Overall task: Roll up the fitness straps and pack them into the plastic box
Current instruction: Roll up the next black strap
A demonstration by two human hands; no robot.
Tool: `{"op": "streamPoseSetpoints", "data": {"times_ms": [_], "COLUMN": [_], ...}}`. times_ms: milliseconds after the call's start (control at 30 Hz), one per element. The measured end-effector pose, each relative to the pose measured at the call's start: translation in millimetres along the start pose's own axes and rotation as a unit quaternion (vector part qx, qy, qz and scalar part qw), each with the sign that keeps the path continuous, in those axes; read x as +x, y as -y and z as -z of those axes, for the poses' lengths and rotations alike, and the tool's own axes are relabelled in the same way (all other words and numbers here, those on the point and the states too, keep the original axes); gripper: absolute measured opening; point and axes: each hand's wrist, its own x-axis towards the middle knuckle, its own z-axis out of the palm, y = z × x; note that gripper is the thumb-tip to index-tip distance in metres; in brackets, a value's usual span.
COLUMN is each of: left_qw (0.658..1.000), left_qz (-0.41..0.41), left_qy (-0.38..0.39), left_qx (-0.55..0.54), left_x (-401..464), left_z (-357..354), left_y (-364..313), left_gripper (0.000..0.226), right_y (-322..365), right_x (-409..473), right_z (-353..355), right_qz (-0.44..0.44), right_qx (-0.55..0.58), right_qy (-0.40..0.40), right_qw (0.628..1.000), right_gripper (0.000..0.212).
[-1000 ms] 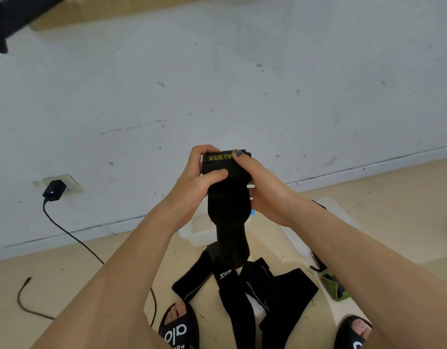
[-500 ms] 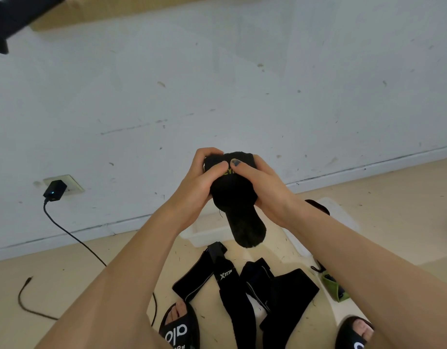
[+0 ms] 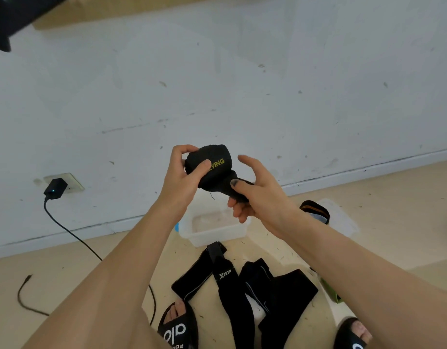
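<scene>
Beige floor (image 3: 393, 210) under scuffed white wall (image 3: 242, 84); both hands' grip around rolled black strap (image 3: 212, 170).

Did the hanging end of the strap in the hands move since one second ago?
Yes. The strap has been rolled upward: its loose end hung down past the plastic box before and now sits above it, in the right hand.

A black fitness strap (image 3: 212, 170) with yellow lettering is rolled into a thick bundle, its short loose tail pointing down to the right, held up in the air. Below it a clear plastic box (image 3: 212, 230) stands open on the floor near the wall. More black straps (image 3: 242, 285) lie unrolled and overlapping on the floor, just in front of the box.
</scene>
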Motion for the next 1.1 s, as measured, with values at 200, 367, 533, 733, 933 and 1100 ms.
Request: {"op": "streamPoseSetpoints", "data": {"times_ms": [200,367,533,733,933,1100], "left_qw": [0.994,0.987,0.984,0.971,0.971,0.977], "left_qz": [-0.053,-0.039,-0.010,0.035,0.048,0.058], "left_qy": [0.052,0.105,0.141,0.207,0.225,0.205], "left_qx": [0.081,0.111,0.110,0.116,0.070,0.033], "left_x": [-2.3,-3.1,-5.6,-13.2,-19.1,-20.6], "left_z": [-9.9,-6.9,-2.0,-5.3,-12.4,-16.0], "left_y": [5.8,9.1,6.5,5.1,-4.0,-9.2], "left_gripper": [0.031,0.023,0.017,0.015,0.023,0.026], "right_y": [11.4,11.1,11.1,7.6,-7.8,-8.3], "right_x": [5.2,5.8,2.8,8.1,20.2,16.4], "right_z": [5.5,14.6,24.6,35.3,34.9,17.9], "right_qz": [0.042,0.006,0.024,0.125,0.226,0.135], "right_qx": [0.002,0.036,0.036,-0.256,-0.375,-0.206], "right_qy": [-0.010,0.035,0.141,0.027,-0.078,-0.092], "right_qw": [0.999,0.999,0.989,0.958,0.895,0.965], "right_gripper": [0.016,0.019,0.038,0.027,0.024,0.024]}}
